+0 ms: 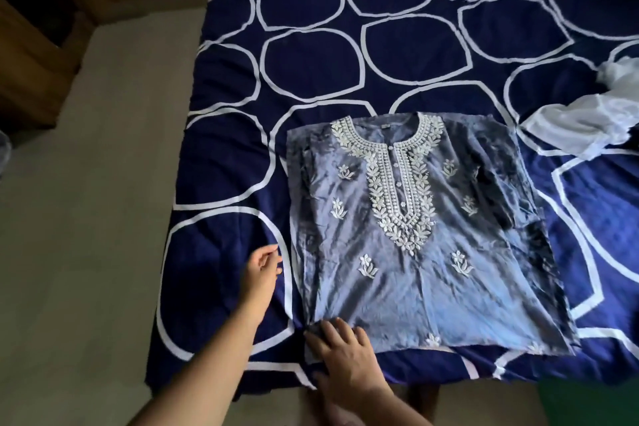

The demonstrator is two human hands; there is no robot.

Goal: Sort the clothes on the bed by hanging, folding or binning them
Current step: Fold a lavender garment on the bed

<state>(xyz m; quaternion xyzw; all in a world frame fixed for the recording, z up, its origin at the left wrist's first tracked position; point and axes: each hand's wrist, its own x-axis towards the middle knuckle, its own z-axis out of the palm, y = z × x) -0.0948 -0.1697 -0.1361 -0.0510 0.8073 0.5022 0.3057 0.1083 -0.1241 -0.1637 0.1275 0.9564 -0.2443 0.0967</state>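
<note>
Pressing a hem corner of the embroidered kurta (pixel 425 273) onto the bed (pixel 311 62), the right hand (pixel 345 356) lies spread; the left hand (pixel 261 270) hovers loosely curled, empty. A one-sided pull could wrinkle the fold.

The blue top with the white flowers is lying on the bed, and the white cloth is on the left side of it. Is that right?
Not quite. The white cloth is on the right side of the blue top, not the left, as the head view shows. The rest is right: the top with the white flowers is lying on the bed.
</note>
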